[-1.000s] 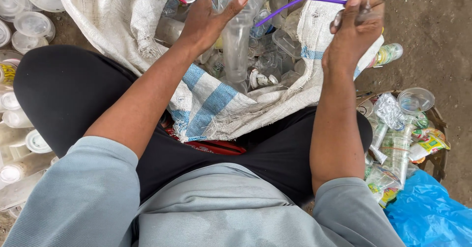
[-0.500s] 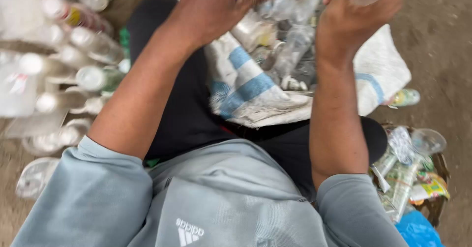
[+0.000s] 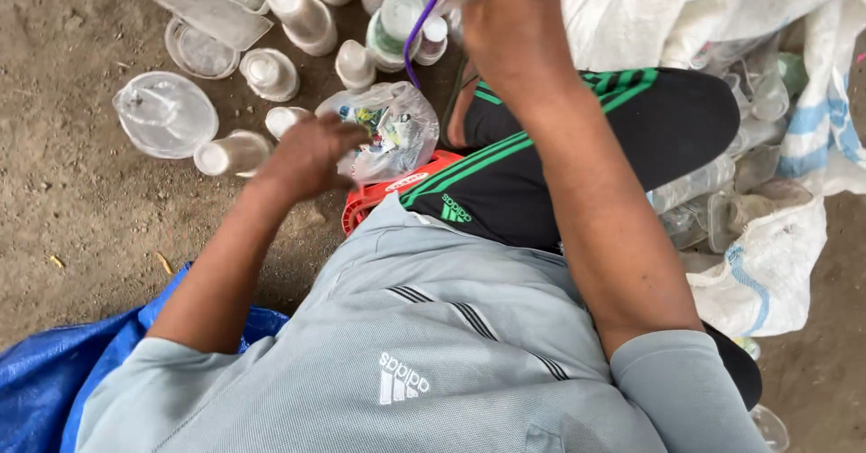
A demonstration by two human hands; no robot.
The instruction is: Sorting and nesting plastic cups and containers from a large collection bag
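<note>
Seen from above, seated on bare dirt (image 3: 81, 218), grey shirt (image 3: 424, 345) at the bottom, black trousers (image 3: 577, 146) with green stripes across the middle. Left hand (image 3: 311, 153) low and to the left, fingers curled onto a clear bag (image 3: 392, 128) stuffed with coloured wrappers, seemingly gripping its edge, though the hold itself not fully shown. Right hand (image 3: 510, 20) raised at the top edge, closed around the upper end of a purple straw (image 3: 413, 42); whether anything else sits in that fist, impossible to tell, the fingertips being blurred and cut off by the frame. Straw hanging down from the fist in a curve, its lower end just above the bag, in front of a green-tinted cup (image 3: 392, 24). Beyond the bag, clear plastic cups (image 3: 302, 15) and small white bottles (image 3: 354, 63) lying scattered on the dirt, with a round lid (image 3: 165, 113) and a flat tray (image 3: 209, 11) further left. One toppled cup (image 3: 233, 153) touching or just beside the left wrist. Red crate (image 3: 383, 196) peeking out under the knee. White woven sack (image 3: 767, 263) to the right, open, with more crushed clear bottles (image 3: 713, 191) inside. Blue tarp (image 3: 54, 381) bunched at lower left.
</note>
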